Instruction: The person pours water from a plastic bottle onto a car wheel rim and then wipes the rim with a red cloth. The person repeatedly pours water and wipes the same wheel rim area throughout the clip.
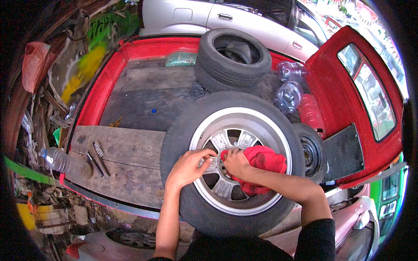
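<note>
A car wheel with a black tyre [183, 114] and a silver alloy rim [240, 209] lies flat before me on the wooden boards of a red pickup bed. My right hand [235, 161] grips a bunched red cloth [266, 160] against the hub, and the cloth spreads over the right-hand spokes. Over the left side of the rim is my left hand [189, 166], thumb and fingers apart, with nothing seen between them; its fingertips are near or on a spoke, I cannot tell which.
Loose tyres [233, 62] are stacked behind the wheel, beside large plastic bottles [289, 96]. A smaller steel wheel [308, 153] sits at the right. On the left boards lie a brush [100, 156], a dark, slim tool [94, 164] and a clear plastic bottle [67, 161].
</note>
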Demonstrator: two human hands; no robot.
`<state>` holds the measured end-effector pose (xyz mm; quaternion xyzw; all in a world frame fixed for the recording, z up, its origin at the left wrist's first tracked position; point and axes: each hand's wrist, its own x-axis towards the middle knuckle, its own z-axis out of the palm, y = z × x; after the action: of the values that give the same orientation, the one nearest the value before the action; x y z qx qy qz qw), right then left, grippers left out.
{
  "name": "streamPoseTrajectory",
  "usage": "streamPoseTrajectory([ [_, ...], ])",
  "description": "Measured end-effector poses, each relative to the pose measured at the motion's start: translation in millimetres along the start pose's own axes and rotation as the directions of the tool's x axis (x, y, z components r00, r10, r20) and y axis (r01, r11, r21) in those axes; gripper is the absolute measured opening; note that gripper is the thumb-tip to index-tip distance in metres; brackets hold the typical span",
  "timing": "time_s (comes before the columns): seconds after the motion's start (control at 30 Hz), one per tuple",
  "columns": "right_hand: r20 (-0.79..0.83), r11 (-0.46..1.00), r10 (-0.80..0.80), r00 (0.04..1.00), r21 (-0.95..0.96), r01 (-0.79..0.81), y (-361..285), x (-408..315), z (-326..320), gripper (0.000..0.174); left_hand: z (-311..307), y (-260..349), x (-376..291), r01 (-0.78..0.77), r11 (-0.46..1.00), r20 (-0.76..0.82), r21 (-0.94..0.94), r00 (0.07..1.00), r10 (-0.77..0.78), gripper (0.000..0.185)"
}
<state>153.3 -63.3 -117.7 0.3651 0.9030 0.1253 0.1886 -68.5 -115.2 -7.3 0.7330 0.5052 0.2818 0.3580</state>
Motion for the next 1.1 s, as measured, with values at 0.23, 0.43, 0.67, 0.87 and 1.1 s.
streamPoseTrajectory([
  [0.23, 0.265, 0.669, -0.182, 0.947, 0.739, -0.078, 58.8, 25.6, -12.8, 0.041, 5.0, -8.9, -1.6, -0.123, 0.992, -0.107, -0.004, 0.987, 0.122, 0.019],
  [0.43, 0.022, 0.587, 0.253, 0.967, 0.791, -0.172, 62.8, 1.9, 14.2, 0.04, 4.3, -11.2, 2.1, -0.094, 0.995, -0.081, -0.016, 0.992, 0.093, 0.02],
  [0.67, -0.027, 0.798, 0.181, 0.983, 0.588, -0.131, -1.6, -8.2, 27.6, 0.048, 0.5, -2.4, 0.7, -0.084, 0.996, -0.049, -0.02, 0.995, 0.083, 0.019],
  [0.87, 0.02, 0.771, 0.399, 0.917, 0.534, -0.347, 21.5, -9.8, 22.1, 0.037, -2.9, 4.3, 1.1, 0.005, 1.0, 0.012, 0.003, 1.0, -0.005, 0.022],
  [1.1, -0.116, 0.843, 0.046, 0.992, 0.537, 0.023, 1.6, -1.0, 11.3, 0.036, -1.4, -0.1, 3.0, -0.02, 1.0, 0.018, -0.004, 1.0, 0.02, 0.021],
])
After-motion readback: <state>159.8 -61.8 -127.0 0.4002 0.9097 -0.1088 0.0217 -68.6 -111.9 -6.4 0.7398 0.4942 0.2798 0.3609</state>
